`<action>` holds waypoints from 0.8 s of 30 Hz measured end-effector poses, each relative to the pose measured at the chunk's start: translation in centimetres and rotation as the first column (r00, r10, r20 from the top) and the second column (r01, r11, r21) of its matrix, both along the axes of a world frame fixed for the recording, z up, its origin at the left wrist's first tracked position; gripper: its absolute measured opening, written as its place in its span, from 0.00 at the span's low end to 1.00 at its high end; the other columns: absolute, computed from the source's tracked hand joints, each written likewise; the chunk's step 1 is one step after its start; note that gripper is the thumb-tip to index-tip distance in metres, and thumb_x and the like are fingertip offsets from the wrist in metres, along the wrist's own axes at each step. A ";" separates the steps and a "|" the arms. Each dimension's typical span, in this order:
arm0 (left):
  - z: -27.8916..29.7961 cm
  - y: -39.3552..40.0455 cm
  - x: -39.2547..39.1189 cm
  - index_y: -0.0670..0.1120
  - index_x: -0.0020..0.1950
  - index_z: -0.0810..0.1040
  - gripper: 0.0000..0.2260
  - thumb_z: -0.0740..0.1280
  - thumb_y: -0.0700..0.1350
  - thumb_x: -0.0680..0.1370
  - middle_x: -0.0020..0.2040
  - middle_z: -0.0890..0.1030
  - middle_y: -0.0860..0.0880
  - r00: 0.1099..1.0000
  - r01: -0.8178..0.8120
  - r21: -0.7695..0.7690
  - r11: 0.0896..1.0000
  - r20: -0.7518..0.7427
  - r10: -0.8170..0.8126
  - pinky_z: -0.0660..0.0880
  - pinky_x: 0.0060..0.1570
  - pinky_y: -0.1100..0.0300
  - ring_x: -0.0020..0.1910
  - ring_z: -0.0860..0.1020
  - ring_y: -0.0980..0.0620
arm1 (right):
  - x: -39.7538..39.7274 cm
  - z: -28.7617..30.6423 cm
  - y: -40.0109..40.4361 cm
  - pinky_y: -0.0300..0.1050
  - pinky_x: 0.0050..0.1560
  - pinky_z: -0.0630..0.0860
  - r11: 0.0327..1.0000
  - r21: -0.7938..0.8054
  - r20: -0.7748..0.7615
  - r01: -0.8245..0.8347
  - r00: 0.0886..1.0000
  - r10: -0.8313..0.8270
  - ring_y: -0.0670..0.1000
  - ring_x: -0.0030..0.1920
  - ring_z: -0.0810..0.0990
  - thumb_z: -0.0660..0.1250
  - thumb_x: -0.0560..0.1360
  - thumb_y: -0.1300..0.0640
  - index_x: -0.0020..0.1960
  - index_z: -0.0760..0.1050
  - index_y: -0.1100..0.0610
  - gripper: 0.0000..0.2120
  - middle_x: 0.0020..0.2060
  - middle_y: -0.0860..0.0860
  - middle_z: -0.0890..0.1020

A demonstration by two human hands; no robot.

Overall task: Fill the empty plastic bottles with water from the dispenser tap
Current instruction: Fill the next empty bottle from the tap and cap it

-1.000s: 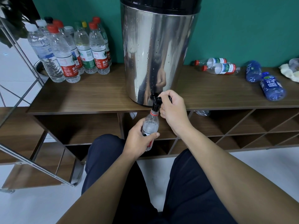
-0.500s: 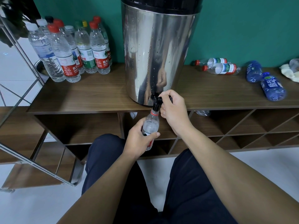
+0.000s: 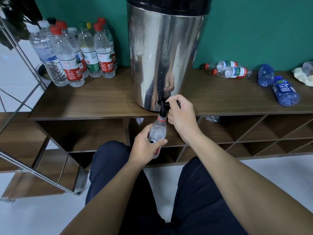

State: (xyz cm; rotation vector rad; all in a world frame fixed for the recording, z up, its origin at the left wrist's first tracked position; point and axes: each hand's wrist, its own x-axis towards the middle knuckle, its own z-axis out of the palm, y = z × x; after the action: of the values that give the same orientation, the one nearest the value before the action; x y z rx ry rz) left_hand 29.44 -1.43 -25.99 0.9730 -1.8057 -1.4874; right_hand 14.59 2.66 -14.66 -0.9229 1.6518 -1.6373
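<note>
Nothing has moved: left hand (image 3: 145, 146) still grips the clear plastic bottle (image 3: 157, 133) under the black dispenser tap (image 3: 164, 107), right hand (image 3: 181, 116) curled around the tap lever, at the wooden tabletop (image 3: 84, 102) edge

Bare table (image 3: 88, 100) lay open left of the dispenser (image 3: 166, 53), but upright bottles (image 3: 74, 53) crowded the back corner. On the right, fallen bottles (image 3: 250, 75) cluttered the rear, front strip free.

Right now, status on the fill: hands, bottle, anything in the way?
Left hand grips bottle under tap. Right hand curled on tap handle. Bottle mouth at spout, water near the shoulder. Nothing in the way.
</note>
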 end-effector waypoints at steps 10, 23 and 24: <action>0.2 0.1 0.1 0.55 0.74 0.80 0.28 0.84 0.45 0.76 0.61 0.87 0.62 1.000 0.001 -0.002 1.000 -0.003 -0.001 0.81 0.70 0.51 0.62 0.84 0.62 | 0.0 0.0 0.0 0.45 0.31 0.63 1.000 -0.002 0.003 0.001 1.000 -0.001 0.48 0.29 0.65 0.62 0.88 0.57 0.51 0.79 0.54 0.09 0.28 0.46 0.69; -0.2 -0.1 0.0 0.56 0.75 0.79 0.29 0.84 0.46 0.76 0.63 0.87 0.61 1.000 0.008 -0.007 1.000 -0.012 -0.008 0.81 0.71 0.48 0.65 0.84 0.59 | 0.1 0.1 0.0 0.45 0.31 0.63 1.000 -0.003 0.005 -0.002 1.000 0.002 0.47 0.28 0.65 0.62 0.89 0.57 0.51 0.78 0.54 0.09 0.27 0.44 0.69; -0.3 -0.1 0.0 0.56 0.75 0.79 0.29 0.84 0.47 0.76 0.63 0.87 0.61 1.000 0.009 -0.006 1.000 -0.012 -0.009 0.81 0.71 0.47 0.65 0.84 0.60 | 0.1 0.1 0.0 0.45 0.31 0.63 1.000 -0.003 0.003 -0.001 1.000 0.001 0.46 0.28 0.65 0.62 0.89 0.57 0.51 0.78 0.54 0.09 0.27 0.44 0.69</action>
State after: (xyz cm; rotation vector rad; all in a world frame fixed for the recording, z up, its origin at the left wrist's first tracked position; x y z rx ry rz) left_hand 29.43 -1.56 -26.29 0.9528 -1.8072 -1.4896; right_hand 14.65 2.71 -14.56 -0.9216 1.6472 -1.6400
